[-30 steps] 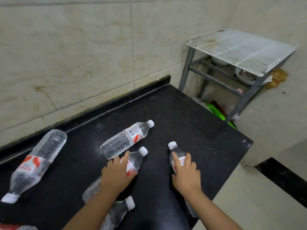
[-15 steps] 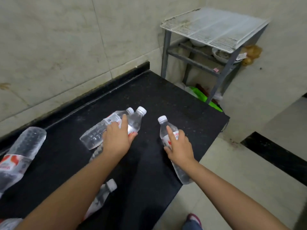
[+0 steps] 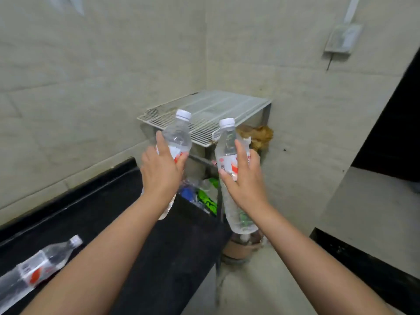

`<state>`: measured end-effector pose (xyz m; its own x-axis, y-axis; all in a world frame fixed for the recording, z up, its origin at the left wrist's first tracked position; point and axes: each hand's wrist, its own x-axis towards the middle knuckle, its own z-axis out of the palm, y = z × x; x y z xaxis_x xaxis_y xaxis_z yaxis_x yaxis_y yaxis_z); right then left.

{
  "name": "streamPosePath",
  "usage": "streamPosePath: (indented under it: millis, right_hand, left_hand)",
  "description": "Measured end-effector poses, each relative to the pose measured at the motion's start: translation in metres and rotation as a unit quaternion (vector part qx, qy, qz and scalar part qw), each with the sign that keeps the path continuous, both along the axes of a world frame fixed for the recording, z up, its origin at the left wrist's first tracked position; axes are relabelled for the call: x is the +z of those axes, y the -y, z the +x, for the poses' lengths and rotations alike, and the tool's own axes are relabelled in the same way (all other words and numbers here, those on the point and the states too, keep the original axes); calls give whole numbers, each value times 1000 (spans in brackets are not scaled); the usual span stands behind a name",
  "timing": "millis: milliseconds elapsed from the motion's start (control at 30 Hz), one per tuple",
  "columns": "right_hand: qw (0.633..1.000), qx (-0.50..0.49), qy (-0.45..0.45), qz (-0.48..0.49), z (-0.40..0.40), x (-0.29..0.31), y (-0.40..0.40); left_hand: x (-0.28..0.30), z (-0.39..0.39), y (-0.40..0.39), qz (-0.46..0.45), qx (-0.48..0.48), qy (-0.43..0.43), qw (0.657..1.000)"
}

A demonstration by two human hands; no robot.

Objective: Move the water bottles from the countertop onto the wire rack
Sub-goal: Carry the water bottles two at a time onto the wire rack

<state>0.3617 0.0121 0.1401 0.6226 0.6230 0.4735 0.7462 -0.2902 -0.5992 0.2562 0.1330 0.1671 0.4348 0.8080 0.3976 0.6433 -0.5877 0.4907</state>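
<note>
My left hand (image 3: 160, 171) grips a clear water bottle (image 3: 178, 135) with a white cap and red label, held up in the air with the cap pointing away. My right hand (image 3: 244, 178) grips a second clear water bottle (image 3: 228, 142), also cap-up. Both bottles hover just in front of the white wire rack (image 3: 209, 110), which stands in the corner beyond the black countertop (image 3: 113, 212). Another water bottle (image 3: 38, 267) lies on its side on the countertop at the lower left, partly behind my left forearm.
Tiled walls meet behind the rack. Under the rack's top shelf sit dishes, a brown lump (image 3: 259, 135) and green and blue packaging (image 3: 204, 196). A brown pot (image 3: 238, 248) stands on the floor at the counter's end. A dark doorway opens at the right.
Both hands have lifted their bottles off the countertop and carried them forward and up toward the rack. The view has swung right, so most of the other bottles are out of frame.
</note>
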Motion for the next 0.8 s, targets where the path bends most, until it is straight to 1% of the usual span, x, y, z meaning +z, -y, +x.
streamPosePath:
  millis: [100, 167, 233, 467, 633, 800]
  right_hand:
    - [998, 10, 23, 64, 55, 30, 5]
    - [992, 25, 28, 119, 88, 48, -2]
    - [987, 41, 28, 152, 118, 66, -13]
    - [968, 90, 84, 216, 199, 114, -78]
    - [957, 126, 96, 242, 255, 136, -140]
    - [954, 166, 77, 239, 298, 138, -202]
  left_hand:
    - [27, 49, 3, 35, 0, 43, 998]
    - [43, 78, 0, 49, 6, 51, 997]
    - [58, 104, -6, 62, 17, 63, 996]
    - [105, 177, -56, 111, 77, 147, 980]
    - [127, 231, -110, 113, 115, 186, 969]
    - [126, 266, -159, 102, 150, 213, 960]
